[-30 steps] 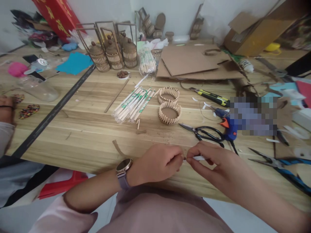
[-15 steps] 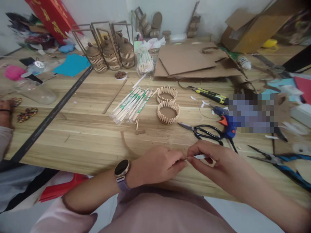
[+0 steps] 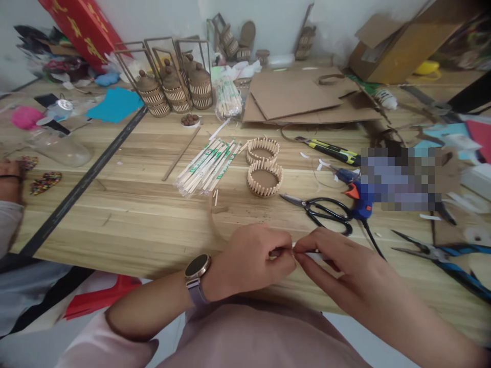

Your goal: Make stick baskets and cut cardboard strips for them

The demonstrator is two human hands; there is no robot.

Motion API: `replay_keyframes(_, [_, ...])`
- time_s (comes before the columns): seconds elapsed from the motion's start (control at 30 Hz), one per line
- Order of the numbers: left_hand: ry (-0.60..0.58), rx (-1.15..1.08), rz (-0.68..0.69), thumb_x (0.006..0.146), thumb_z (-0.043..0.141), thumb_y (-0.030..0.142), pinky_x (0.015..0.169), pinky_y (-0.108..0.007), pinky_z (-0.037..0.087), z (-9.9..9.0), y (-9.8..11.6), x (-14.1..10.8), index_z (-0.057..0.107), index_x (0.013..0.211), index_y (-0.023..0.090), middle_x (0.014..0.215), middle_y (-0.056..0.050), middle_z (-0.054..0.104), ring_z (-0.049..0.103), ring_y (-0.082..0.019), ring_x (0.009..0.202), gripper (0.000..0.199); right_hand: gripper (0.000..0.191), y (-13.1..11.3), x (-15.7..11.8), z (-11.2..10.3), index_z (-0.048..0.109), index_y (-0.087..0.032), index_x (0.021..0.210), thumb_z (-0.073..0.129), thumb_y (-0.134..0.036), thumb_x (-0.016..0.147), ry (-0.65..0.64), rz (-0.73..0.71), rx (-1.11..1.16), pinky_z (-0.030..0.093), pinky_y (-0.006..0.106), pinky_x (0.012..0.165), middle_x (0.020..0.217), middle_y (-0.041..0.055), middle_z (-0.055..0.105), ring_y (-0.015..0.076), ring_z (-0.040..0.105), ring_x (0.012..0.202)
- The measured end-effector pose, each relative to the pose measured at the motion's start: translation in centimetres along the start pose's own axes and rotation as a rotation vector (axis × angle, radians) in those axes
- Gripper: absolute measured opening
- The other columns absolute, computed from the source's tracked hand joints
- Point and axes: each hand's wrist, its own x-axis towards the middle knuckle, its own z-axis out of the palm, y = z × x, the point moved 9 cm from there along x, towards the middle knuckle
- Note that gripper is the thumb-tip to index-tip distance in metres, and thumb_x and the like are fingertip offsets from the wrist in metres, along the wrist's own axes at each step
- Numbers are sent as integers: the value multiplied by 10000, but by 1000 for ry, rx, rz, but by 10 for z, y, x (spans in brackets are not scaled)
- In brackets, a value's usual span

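Both my hands meet low over the front of the table, fingertips almost touching. My left hand [image 3: 261, 258], below a wristwatch, is closed on a narrow brown strip [image 3: 215, 225], whose curved tail trails onto the table to the left. My right hand [image 3: 337, 260] pinches with thumb and forefinger at the strip's end, where a small pale bit shows; the fingers hide most of it. Just beyond lie black-handled scissors [image 3: 328, 212] and two round rings of upright sticks, a near one [image 3: 264, 193] and a far one [image 3: 263, 153].
Wrapped sticks [image 3: 207, 166] lie left of the rings. Behind stand several finished lantern-like pieces [image 3: 176, 97], a bowl of brown beads [image 3: 190, 120] and flat cardboard [image 3: 295, 94]. To the right are a utility knife [image 3: 330, 152], a blue glue gun [image 3: 362, 204] and pliers [image 3: 437, 254]. Another person's arm [image 3: 9, 189] rests at left.
The strip's tail has shifted right and my left hand slightly right. A white piece that showed inside my right hand is now mostly hidden, with a dark edge visible there.
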Motion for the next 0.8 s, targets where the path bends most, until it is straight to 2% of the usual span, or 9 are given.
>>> replay_keyframes(0.13, [96, -23, 10, 767, 492, 122, 606, -252, 297, -12, 6, -1, 427, 607, 175, 592, 42, 438, 427, -105, 631, 181, 119, -5, -7, -4, 628, -269, 980, 520, -235, 945, 158, 3, -7, 562, 273, 653, 806, -3, 715, 159, 692, 705])
replay_keyframes(0.33, [206, -165, -50, 793, 484, 134, 635, -232, 372, -32, -1, 0, 526, 620, 179, 612, 34, 527, 499, -111, 660, 184, 183, -20, -22, -2, 547, -282, 1120, 486, -198, 969, 336, -108, -123, 530, 285, 620, 816, 4, 698, 170, 680, 701])
replay_keyframes(0.47, [420, -224, -243, 825, 450, 132, 609, -225, 406, -74, -32, -5, 563, 610, 181, 639, 20, 599, 554, -116, 663, 248, 169, 14, -44, -17, 556, -288, 1109, 565, -327, 944, 452, 165, -129, 518, 280, 549, 880, 23, 675, 158, 647, 635])
replay_keyframes(0.5, [433, -211, -269, 846, 456, 151, 595, -224, 404, -81, -37, -6, 577, 617, 182, 651, 16, 612, 561, -119, 671, 261, 202, 24, -49, -20, 562, -285, 1107, 598, -359, 923, 479, 236, -109, 511, 277, 526, 885, 27, 666, 154, 633, 615])
replay_keyframes(0.57, [314, -205, -275, 879, 477, 181, 577, -224, 407, -76, -39, -2, 613, 663, 184, 674, 16, 641, 572, -119, 658, 255, 278, 39, -54, -20, 564, -278, 1120, 646, -401, 884, 504, 314, -17, 500, 276, 507, 853, 24, 643, 149, 602, 593])
replay_keyframes(0.63, [153, -213, -193, 907, 498, 208, 630, -231, 446, -61, -29, 4, 640, 739, 183, 761, 4, 685, 614, -126, 711, 221, 327, 47, -51, -16, 553, -273, 1141, 666, -409, 865, 497, 323, 120, 501, 278, 523, 811, 14, 621, 151, 586, 607])
replay_keyframes(0.7, [31, -205, -44, 928, 516, 234, 754, -251, 482, -46, -11, 7, 642, 791, 179, 949, -41, 710, 655, -165, 932, 194, 345, 48, -47, -11, 543, -272, 1151, 679, -391, 858, 491, 311, 229, 503, 276, 541, 802, 11, 613, 154, 585, 637])
replay_keyframes(0.77, [-70, -191, 84, 938, 535, 252, 839, -262, 482, -33, 5, 9, 634, 813, 177, 1154, -83, 673, 594, -211, 1175, 176, 325, 44, -42, -9, 534, -275, 1143, 677, -358, 863, 487, 283, 288, 494, 267, 531, 795, 6, 604, 149, 575, 633])
replay_keyframes(0.8, [-125, -191, 120, 940, 542, 252, 859, -261, 479, -26, 10, 10, 630, 818, 177, 1216, -91, 652, 568, -218, 1226, 168, 304, 41, -41, -8, 528, -279, 1138, 665, -341, 874, 479, 263, 302, 487, 261, 520, 788, 1, 596, 141, 564, 615])
